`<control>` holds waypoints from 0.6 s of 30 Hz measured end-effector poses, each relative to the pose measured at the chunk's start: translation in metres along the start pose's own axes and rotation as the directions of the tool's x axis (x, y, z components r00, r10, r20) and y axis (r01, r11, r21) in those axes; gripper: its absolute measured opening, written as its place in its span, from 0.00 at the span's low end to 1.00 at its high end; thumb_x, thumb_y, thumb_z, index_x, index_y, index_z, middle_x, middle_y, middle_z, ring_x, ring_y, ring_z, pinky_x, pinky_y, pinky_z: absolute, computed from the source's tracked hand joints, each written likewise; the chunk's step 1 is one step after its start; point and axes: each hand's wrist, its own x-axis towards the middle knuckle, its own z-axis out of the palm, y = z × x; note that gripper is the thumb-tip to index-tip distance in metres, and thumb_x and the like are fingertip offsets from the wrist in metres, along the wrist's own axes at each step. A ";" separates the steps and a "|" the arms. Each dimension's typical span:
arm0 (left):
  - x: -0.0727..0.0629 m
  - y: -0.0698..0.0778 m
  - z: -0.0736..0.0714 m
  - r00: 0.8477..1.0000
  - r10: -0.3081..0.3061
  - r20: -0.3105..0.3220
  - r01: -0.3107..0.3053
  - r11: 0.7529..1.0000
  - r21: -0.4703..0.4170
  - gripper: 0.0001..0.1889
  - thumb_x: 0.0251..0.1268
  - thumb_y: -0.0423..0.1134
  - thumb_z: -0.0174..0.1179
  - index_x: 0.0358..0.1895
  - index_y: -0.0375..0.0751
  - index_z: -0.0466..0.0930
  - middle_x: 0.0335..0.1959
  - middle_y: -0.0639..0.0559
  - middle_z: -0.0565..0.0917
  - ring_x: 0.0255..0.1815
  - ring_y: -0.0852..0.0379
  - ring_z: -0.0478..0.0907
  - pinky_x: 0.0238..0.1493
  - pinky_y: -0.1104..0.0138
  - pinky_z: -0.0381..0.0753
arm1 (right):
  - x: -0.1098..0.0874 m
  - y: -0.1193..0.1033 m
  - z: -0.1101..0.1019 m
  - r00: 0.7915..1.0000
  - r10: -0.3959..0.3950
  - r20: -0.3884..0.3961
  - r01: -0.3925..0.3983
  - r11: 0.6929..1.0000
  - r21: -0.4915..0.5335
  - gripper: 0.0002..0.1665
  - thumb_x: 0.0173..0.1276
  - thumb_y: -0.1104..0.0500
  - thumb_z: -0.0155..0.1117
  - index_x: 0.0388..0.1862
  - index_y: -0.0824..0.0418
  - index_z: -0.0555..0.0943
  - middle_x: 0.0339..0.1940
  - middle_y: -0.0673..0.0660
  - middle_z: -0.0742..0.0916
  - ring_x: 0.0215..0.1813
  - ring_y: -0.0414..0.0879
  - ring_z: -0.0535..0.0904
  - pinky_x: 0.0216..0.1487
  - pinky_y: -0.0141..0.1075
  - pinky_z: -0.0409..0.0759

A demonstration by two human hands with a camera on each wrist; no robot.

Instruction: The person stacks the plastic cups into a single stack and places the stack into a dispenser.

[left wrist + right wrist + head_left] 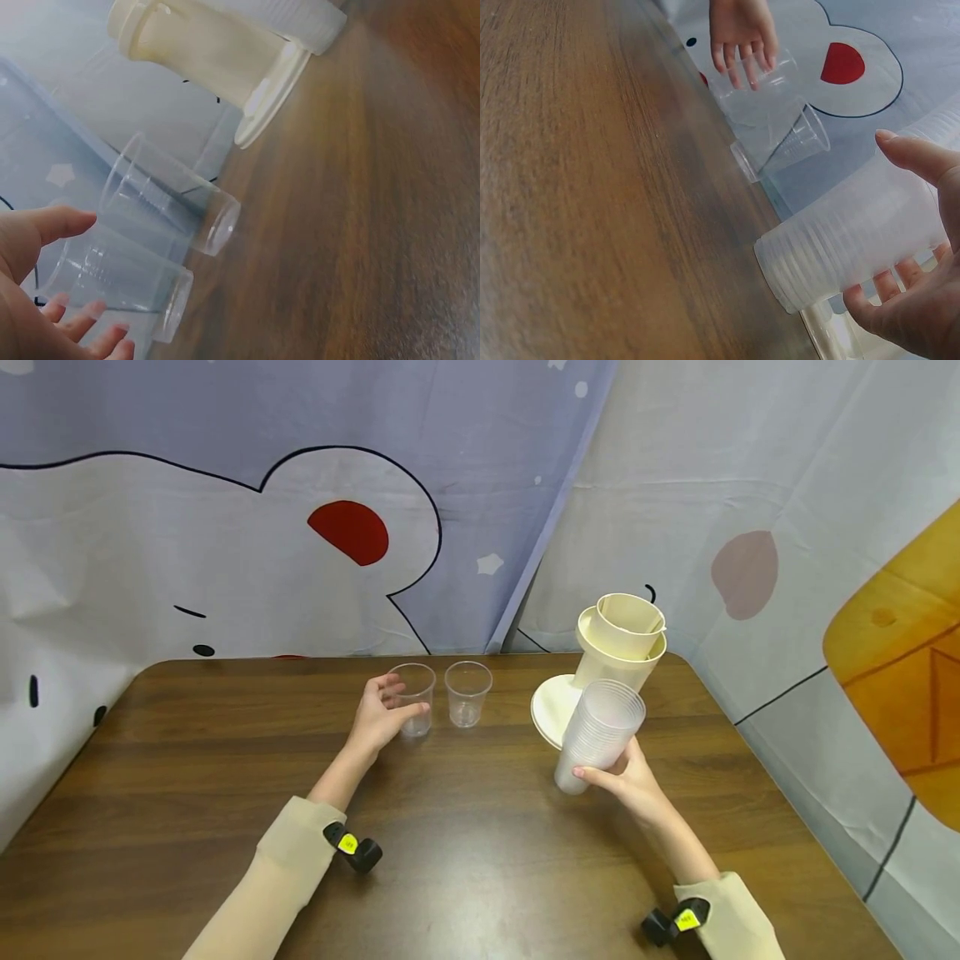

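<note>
Two clear plastic cups stand upright side by side near the table's back edge, the left cup [417, 720] and the right cup [467, 693]. My left hand [381, 714] is at the left cup, its thumb and fingers spread apart around it; in the left wrist view the thumb stands off from the cup's wall. A tall stack of nested clear plastic cups [600, 731] leans to the right in my right hand [630, 777]. The thumb lies on the near side of the stack, and the fingers [885, 285] curl under it in the right wrist view.
Behind the stack is a cream plastic stand [553, 702] with a round base and a wide tube; a narrower cream sleeve [626, 614] sits in its top. The brown wooden table [465, 827] ends at a printed cloth [487, 485] hanging behind and at the right.
</note>
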 end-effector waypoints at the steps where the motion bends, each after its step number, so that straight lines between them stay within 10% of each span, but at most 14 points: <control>1: 0.000 0.001 0.000 1.000 0.001 -0.005 -0.001 1.000 -0.005 0.41 0.57 0.37 0.67 0.70 0.39 0.53 0.69 0.41 0.66 0.68 0.43 0.64 0.68 0.53 0.68 | 0.000 0.000 0.000 1.000 0.001 -0.001 -0.001 1.000 0.001 0.46 0.55 0.72 0.68 0.68 0.50 0.57 0.58 0.48 0.74 0.58 0.38 0.76 0.56 0.29 0.76; 18: -0.008 0.016 -0.002 0.998 0.025 -0.054 -0.025 1.000 0.003 0.40 0.58 0.39 0.66 0.70 0.42 0.53 0.68 0.42 0.66 0.68 0.43 0.63 0.66 0.51 0.69 | 0.000 -0.001 0.000 1.000 -0.004 0.004 0.004 1.000 -0.008 0.46 0.56 0.71 0.67 0.68 0.50 0.56 0.59 0.48 0.74 0.59 0.38 0.75 0.57 0.29 0.75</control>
